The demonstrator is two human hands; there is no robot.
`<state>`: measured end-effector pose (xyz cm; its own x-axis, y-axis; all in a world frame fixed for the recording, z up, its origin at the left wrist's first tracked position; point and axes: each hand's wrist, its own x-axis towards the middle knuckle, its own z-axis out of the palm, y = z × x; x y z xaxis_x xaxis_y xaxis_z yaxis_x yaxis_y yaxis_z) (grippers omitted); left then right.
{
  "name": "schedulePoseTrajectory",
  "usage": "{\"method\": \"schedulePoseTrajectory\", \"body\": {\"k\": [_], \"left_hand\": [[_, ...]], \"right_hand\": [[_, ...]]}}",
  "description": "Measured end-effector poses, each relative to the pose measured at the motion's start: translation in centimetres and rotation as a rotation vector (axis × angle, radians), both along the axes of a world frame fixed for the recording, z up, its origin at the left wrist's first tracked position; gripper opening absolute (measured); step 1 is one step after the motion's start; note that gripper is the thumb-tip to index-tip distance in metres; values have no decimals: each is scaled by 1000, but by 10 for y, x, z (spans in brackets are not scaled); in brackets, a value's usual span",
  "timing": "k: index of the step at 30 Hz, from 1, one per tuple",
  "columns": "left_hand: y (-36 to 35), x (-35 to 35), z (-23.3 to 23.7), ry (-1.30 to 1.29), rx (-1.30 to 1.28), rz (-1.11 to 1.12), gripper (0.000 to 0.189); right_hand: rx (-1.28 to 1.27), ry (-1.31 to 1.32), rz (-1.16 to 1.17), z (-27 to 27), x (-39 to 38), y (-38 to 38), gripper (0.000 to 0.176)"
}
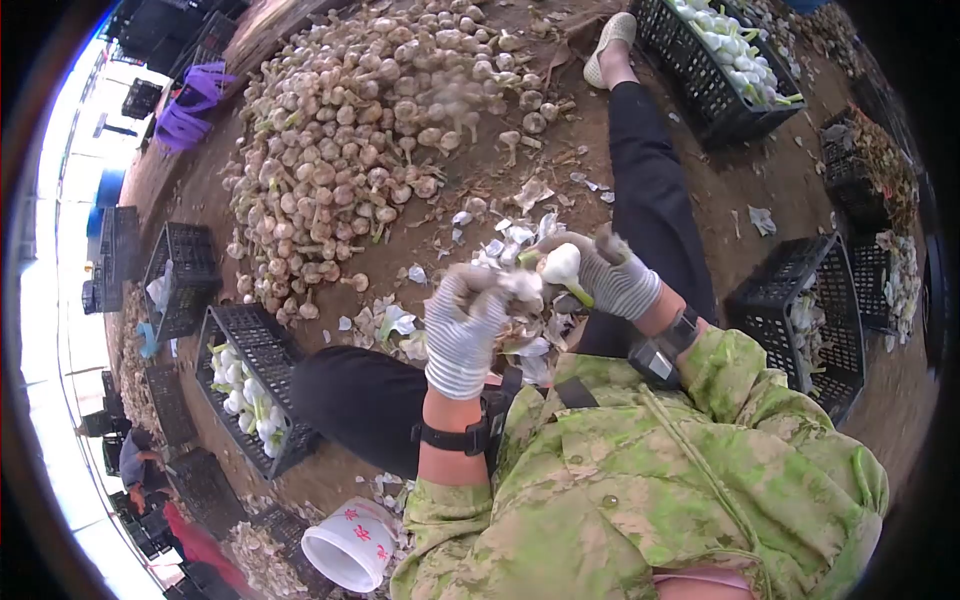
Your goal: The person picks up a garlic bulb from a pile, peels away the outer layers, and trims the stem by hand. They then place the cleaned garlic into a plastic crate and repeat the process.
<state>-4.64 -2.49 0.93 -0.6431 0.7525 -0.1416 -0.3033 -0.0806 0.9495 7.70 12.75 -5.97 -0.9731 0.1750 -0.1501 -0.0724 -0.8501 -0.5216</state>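
- Head camera: I see both gloved hands raised over the lap. The right hand is curled around one peeled garlic bulb, knuckles up and wrist bent inward. The bulb sits between the two hands, its green stem pointing down.
- The left hand is fisted with its back towards me, pinching papery skin just beside the bulb.
- Each wrist wears one dark strap.
- Count: one bulb in hand, and one big heap of unpeeled garlic on the dirt floor ahead.
- Two black crates plainly hold white peeled bulbs, the left crate and the far crate. I cannot tell what the third crate, at right, holds.
- One white bucket lies tipped by the left elbow.
- Torn skins litter the floor between the heap and the hands.
- The outstretched black-trousered leg crosses the floor between the heap and the right-hand crates.
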Motion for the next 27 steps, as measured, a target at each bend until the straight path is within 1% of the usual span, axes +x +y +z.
{"method": "schedulePoseTrajectory", "body": {"k": [1,2,3,4,5,6,7,8,9,11,13,14,15,16,17,18,19,21,22,23,25,26,27], "left_hand": [[-1,0,4,0,1,-11,6],[-2,-1,11,39,-33,3,5],[-3,-5,15,79,-66,15,5],[-4,-14,11,-41,-26,108,5],[-10,-26,-3,-157,38,161,5],[-20,-43,-27,182,-214,91,4],[-26,-53,-44,524,-461,18,4],[-25,-45,-44,476,-591,-42,12],[-19,-31,-31,518,-601,-45,24],[-5,-6,-11,750,-465,-13,37],[8,10,-12,1008,-305,-52,42],[17,20,-5,1063,-270,-67,38],[24,25,-6,1062,-270,-69,38],[31,30,-7,1145,-228,-39,35],[36,34,-8,1227,-184,-10,33],[41,37,-12,1240,-191,-9,25],[43,34,-15,1238,-191,-16,25],[48,26,-29,1179,-130,-70,20],[46,24,-60,680,-145,-58,13],[48,20,-49,679,-145,-62,13],[52,3,-14,242,-185,140,7],[52,-1,-15,244,-176,131,7],[49,-3,-18,362,-281,90,10]], "right_hand": [[-6,-12,34,-5,1,2,70],[54,-84,55,-3,4,3,66],[41,-172,-56,13,0,-4,65],[27,-158,-90,15,-2,-7,65],[13,-145,-123,16,-2,-7,65],[13,-145,-130,15,1,-3,65],[-55,-124,-67,12,4,2,65],[-125,-103,-4,9,5,6,64],[-128,-105,-11,2,5,5,64],[-253,-205,-170,-11,0,1,64],[-253,-190,-134,-12,2,2,64],[-374,-204,-165,-17,1,0,63],[-496,-218,-197,-18,0,-1,62],[-498,-219,-201,-19,-2,-3,62],[-499,-284,-245,-18,-6,-6,61],[-500,-348,-291,-18,-7,-7,60],[-504,-350,-296,-20,-4,-7,60],[-498,-390,-159,-17,-1,-4,58],[-410,-391,-149,-6,5,-3,60],[-412,-392,-153,-2,7,-3,60],[-389,-257,-77,4,8,0,64],[-371,-188,-42,6,8,3,66],[-366,-186,-50,3,10,5,66]]}}
